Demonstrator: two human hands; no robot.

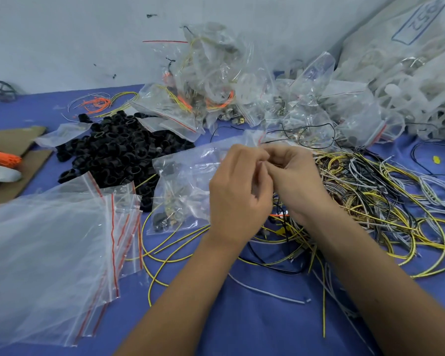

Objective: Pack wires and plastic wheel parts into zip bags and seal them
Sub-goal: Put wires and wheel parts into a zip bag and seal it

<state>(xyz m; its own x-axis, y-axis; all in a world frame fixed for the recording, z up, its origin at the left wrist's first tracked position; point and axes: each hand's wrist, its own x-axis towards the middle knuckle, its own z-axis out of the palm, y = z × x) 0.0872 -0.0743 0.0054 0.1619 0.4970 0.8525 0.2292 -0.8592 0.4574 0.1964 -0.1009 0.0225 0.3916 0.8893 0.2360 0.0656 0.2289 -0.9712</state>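
Both hands meeting mid-table, left hand with fingers curled, pinching the top edge of 1 filled zip bag, right hand curled tight against it, pinching too (exact hold hidden), wire tangle just right, black wheel parts behind the bag.

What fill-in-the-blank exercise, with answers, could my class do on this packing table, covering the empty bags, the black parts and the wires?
1. The stack of empty zip bags lies on the person's ____ side.
2. The pile of small plastic rings beyond the empty bags is ____ in colour.
3. The loose tangle of wires lies on a table cover that is ____.
4. The seal strips on the empty zip bags are ____.

Missing words: left; black; blue; red
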